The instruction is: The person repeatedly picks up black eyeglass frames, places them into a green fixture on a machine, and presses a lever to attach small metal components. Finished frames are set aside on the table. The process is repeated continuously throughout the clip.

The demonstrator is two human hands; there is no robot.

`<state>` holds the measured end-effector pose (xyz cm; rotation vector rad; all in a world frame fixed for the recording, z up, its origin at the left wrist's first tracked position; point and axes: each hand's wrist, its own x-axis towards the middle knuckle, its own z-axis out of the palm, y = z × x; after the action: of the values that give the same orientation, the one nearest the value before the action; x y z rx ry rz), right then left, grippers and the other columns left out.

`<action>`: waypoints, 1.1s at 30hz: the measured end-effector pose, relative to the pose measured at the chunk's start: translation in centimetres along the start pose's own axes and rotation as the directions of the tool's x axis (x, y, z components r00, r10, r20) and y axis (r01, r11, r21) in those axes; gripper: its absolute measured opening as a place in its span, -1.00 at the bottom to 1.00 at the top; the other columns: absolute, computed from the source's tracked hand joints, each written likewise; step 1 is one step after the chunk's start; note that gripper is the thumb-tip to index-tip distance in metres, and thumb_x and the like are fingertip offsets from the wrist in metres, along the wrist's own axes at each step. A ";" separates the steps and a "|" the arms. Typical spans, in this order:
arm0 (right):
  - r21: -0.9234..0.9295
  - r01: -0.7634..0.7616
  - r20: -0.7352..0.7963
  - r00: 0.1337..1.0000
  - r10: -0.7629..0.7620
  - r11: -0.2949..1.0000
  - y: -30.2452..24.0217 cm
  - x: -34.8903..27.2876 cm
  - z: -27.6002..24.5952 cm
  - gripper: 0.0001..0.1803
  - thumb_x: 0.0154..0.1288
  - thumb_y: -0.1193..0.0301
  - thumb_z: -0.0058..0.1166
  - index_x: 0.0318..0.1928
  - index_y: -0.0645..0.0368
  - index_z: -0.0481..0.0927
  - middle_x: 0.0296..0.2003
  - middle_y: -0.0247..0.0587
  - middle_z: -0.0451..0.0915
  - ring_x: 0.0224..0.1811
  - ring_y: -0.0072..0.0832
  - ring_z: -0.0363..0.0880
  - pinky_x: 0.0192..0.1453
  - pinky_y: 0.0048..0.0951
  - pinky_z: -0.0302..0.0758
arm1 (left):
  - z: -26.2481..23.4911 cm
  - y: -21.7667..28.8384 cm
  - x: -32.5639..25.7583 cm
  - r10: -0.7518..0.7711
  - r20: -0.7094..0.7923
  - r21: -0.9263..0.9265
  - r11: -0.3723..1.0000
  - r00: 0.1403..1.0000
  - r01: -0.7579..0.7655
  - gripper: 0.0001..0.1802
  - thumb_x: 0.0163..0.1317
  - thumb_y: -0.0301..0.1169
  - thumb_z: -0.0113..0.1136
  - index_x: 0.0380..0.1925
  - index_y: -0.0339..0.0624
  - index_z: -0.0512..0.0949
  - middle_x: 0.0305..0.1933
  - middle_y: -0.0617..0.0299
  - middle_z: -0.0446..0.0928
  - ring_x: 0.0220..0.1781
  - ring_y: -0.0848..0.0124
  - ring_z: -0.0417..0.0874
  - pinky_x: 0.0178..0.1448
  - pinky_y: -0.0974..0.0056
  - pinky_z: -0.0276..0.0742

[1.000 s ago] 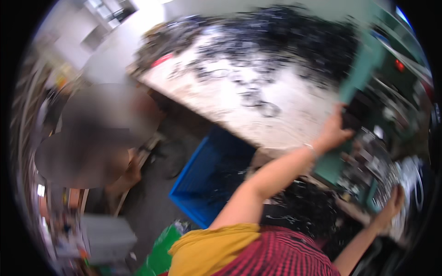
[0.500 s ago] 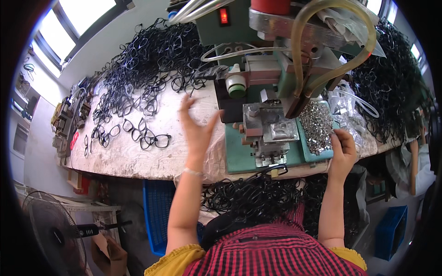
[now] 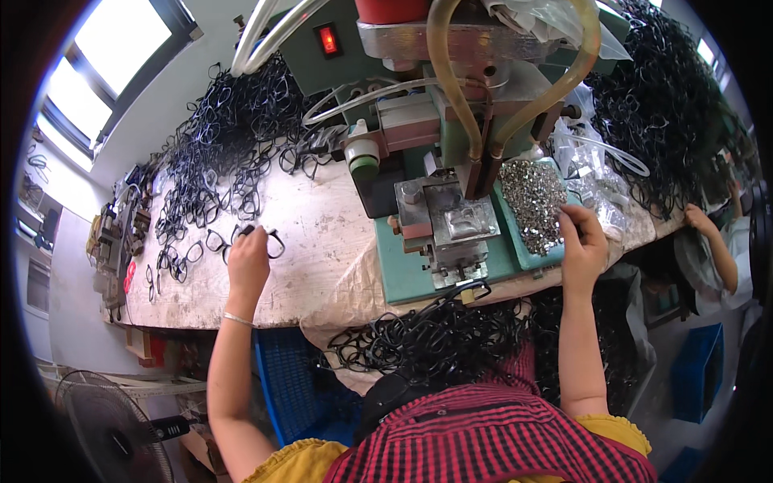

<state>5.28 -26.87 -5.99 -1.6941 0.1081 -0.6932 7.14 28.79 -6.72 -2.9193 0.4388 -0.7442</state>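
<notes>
Eyeglass frame (image 3: 266, 240), black, lay on the pale stained tabletop (image 3: 322, 233), left of the green press machine (image 3: 439, 217). Left hand (image 3: 248, 262) rested on it, fingers (image 3: 241, 237) curled together over the frame's near rim. Loose black frames (image 3: 213, 173) lay spread beyond it, thickening into a heap toward the window end. Right hand (image 3: 581, 245) sat at the edge of a green tray (image 3: 515, 245) holding a pile of small silver metal parts (image 3: 531, 201); fingers pinched together at the pile, whether clamped on a piece could not be told. More black frames (image 3: 427, 342) filled the lap area below the tabletop edge. Blue crate (image 3: 286, 378) stood under the tabletop. Another person's hand (image 3: 696, 219) showed at far right, beside a second heap of frames (image 3: 668, 113). Fan (image 3: 113, 435) at lower left
</notes>
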 end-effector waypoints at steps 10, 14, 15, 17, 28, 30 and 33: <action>-0.126 0.006 -0.087 0.996 -0.017 0.992 0.0 -1.5 -3.1 -0.87 0.30 0.60 0.22 -0.14 0.32 0.68 -0.18 -0.30 0.70 -0.06 -0.57 0.63 0.07 -0.54 0.48 | -9.2 20.6 4.6 -0.333 0.486 -0.661 -0.745 0.808 0.091 -0.44 0.53 -0.11 -0.03 0.29 -0.36 0.35 -0.39 0.40 0.25 -0.47 0.59 0.22 -0.36 0.45 0.22; -0.183 0.044 -0.029 0.998 -0.050 0.982 -0.5 -0.6 -1.0 -0.86 0.30 0.57 0.23 -0.14 0.29 0.69 -0.26 -0.27 0.72 -0.17 -0.56 0.65 0.03 -0.52 0.52 | -14.6 28.8 6.5 0.416 0.513 -0.149 -0.818 0.751 0.555 -0.72 0.54 -0.28 -0.11 0.10 -0.18 0.37 -0.15 -0.04 0.54 -0.18 0.15 0.66 -0.05 -0.10 0.66; -0.170 0.080 -0.014 0.996 -0.084 0.982 -0.7 0.1 -0.2 -0.86 0.30 0.56 0.23 -0.13 0.29 0.69 -0.27 -0.26 0.71 -0.18 -0.54 0.66 0.03 -0.52 0.52 | -14.9 29.6 7.6 0.449 0.546 -0.112 -0.797 0.707 0.593 -0.73 0.57 -0.22 -0.14 0.01 -0.15 0.41 -0.15 0.02 0.57 -0.22 0.18 0.65 -0.04 -0.07 0.65; -0.147 0.095 -0.006 0.995 -0.097 0.985 -0.7 1.5 0.8 -0.85 0.32 0.53 0.22 -0.12 0.29 0.69 -0.28 -0.24 0.72 -0.18 -0.54 0.66 -0.01 -0.51 0.53 | -13.0 30.3 8.8 0.489 0.494 0.104 -0.854 0.719 0.509 -0.77 0.58 -0.23 -0.15 -0.04 -0.12 0.41 -0.16 0.08 0.59 -0.16 0.12 0.68 0.10 -0.11 0.65; -0.418 0.319 0.136 0.948 -0.289 0.851 -0.1 2.9 1.4 -0.90 0.20 0.50 0.25 -0.26 0.13 0.75 -0.29 -0.17 0.69 -0.20 -0.23 0.66 -0.12 -0.26 0.56 | -12.9 31.4 8.8 0.365 0.623 0.016 -0.890 0.691 0.456 -0.78 0.55 -0.23 -0.08 -0.11 -0.12 0.45 -0.20 0.18 0.58 -0.21 0.23 0.65 0.07 -0.05 0.66; -0.512 0.514 0.293 0.858 -0.423 0.688 -0.4 2.6 3.3 -0.90 0.13 0.46 0.27 -0.29 0.04 0.73 -0.25 -0.24 0.65 -0.14 -0.23 0.61 -0.19 -0.20 0.52 | -12.7 31.1 8.7 0.381 0.593 0.015 -0.886 0.709 0.464 -0.77 0.56 -0.23 -0.10 -0.10 -0.13 0.44 -0.17 0.13 0.59 -0.17 0.18 0.66 0.15 -0.11 0.64; -0.632 0.598 0.412 0.798 -0.439 0.493 -0.4 2.6 6.0 -0.91 0.12 0.40 0.23 -0.31 0.00 0.67 -0.13 -0.30 0.60 -0.01 -0.26 0.57 -0.21 -0.21 0.48 | -12.7 30.9 8.8 0.393 0.572 -0.005 -0.876 0.720 0.482 -0.77 0.56 -0.23 -0.10 -0.09 -0.13 0.44 -0.16 0.10 0.59 -0.17 0.17 0.66 0.15 -0.11 0.64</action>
<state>10.29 -22.67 -5.11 -2.6518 -0.3474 -1.0113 0.58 -3.64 3.37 0.4488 0.1071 -0.6722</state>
